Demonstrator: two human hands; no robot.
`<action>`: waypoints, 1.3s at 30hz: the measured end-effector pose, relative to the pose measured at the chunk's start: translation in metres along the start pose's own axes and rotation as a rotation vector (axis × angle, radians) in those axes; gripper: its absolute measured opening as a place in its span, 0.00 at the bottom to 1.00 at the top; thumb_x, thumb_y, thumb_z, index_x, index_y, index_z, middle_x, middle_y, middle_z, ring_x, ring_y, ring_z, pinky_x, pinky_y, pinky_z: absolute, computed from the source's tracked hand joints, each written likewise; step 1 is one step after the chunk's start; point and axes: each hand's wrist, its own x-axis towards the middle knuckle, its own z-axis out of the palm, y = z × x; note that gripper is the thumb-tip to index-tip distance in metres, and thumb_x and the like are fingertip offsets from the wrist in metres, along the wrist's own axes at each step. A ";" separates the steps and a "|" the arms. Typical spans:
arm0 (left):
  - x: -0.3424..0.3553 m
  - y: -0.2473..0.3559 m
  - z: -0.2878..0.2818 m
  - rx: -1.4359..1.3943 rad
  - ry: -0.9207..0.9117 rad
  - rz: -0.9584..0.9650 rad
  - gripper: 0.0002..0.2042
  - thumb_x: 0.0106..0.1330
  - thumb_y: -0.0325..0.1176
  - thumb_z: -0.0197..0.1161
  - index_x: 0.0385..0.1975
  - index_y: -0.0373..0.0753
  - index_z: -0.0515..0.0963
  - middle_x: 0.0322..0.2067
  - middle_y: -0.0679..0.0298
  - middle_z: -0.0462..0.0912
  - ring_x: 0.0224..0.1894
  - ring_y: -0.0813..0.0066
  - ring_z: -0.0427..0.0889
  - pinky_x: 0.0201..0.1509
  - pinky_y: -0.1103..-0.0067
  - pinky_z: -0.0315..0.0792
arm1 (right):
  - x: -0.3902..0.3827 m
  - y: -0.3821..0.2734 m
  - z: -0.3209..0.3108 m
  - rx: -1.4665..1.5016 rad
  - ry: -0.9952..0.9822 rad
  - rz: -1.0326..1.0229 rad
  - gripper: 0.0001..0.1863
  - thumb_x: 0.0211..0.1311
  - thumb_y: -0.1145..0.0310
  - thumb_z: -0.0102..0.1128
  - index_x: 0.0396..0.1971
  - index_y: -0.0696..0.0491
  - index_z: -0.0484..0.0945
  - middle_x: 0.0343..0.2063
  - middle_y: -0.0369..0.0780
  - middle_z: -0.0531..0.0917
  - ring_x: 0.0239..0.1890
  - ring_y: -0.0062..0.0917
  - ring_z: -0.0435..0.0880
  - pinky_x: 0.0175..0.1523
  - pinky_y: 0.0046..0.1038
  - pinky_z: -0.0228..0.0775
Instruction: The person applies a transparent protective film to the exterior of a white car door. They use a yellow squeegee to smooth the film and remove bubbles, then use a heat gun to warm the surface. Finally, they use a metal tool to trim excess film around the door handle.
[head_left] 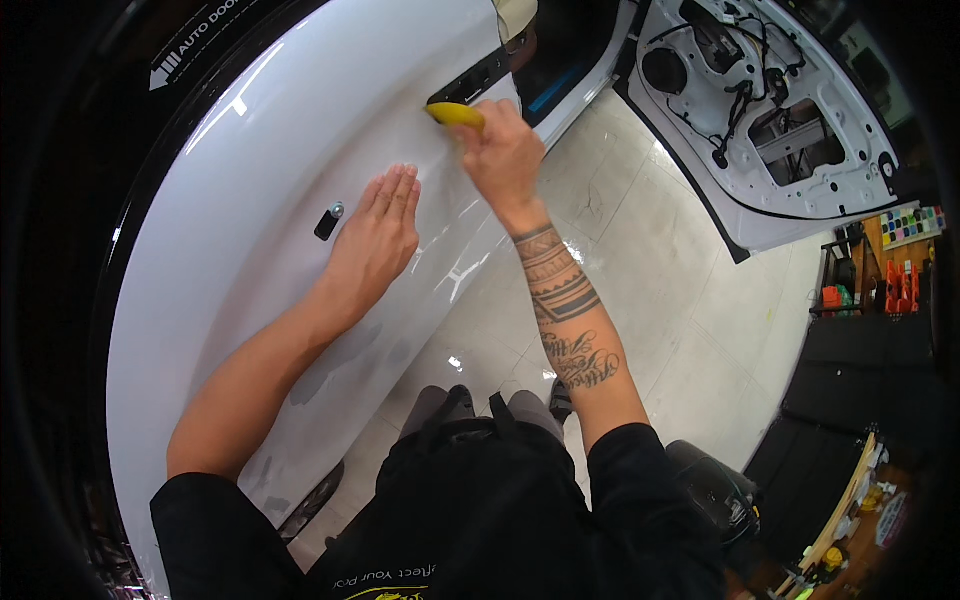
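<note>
A glossy white car panel (230, 190), likely a door, stretches away along my left side. My left hand (380, 225) lies flat on it, fingers stretched out together and holding nothing. Farther off, my right hand (500, 150) grips a yellow squeegee (457, 114). The squeegee's edge meets the panel by the near end of a dark handle recess (468, 80). Just left of my left hand, a small black tab with a round metallic piece (328, 220) sits on the panel. My right fingertips are partly hidden behind the squeegee and the hand.
An opened car door (770, 110) with bare inner metal and wiring stands at the far right. Light floor tiles (660, 270) run between it and the panel. A black bin-like container (710, 490) is near my right elbow. Shelves with coloured items (900, 285) line the right side.
</note>
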 end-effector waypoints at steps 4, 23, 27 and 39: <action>0.003 -0.004 0.003 0.084 -0.002 0.015 0.25 0.72 0.29 0.52 0.68 0.25 0.69 0.72 0.47 0.67 0.77 0.55 0.63 0.80 0.65 0.56 | -0.024 0.080 -0.028 0.025 0.071 0.336 0.11 0.59 0.73 0.68 0.41 0.58 0.83 0.36 0.48 0.87 0.39 0.44 0.88 0.41 0.36 0.79; -0.001 -0.009 0.002 -0.158 0.061 0.054 0.22 0.59 0.27 0.60 0.53 0.23 0.81 0.55 0.41 0.82 0.64 0.49 0.78 0.77 0.57 0.62 | -0.052 -0.080 0.005 0.381 0.059 0.006 0.25 0.53 0.84 0.59 0.54 0.57 0.83 0.46 0.49 0.80 0.46 0.43 0.81 0.48 0.37 0.77; 0.001 -0.006 0.007 -0.062 0.054 0.062 0.21 0.58 0.32 0.64 0.50 0.29 0.84 0.51 0.46 0.85 0.62 0.53 0.80 0.79 0.58 0.57 | -0.054 -0.067 0.020 0.400 0.022 -0.028 0.23 0.53 0.82 0.60 0.52 0.57 0.83 0.44 0.47 0.82 0.46 0.42 0.82 0.47 0.37 0.78; 0.000 -0.009 0.003 -0.062 0.099 0.020 0.23 0.66 0.27 0.55 0.60 0.23 0.77 0.64 0.43 0.76 0.71 0.52 0.71 0.78 0.63 0.61 | -0.036 -0.046 0.033 0.182 0.028 0.009 0.18 0.49 0.77 0.67 0.44 0.58 0.80 0.35 0.43 0.74 0.39 0.40 0.75 0.39 0.38 0.67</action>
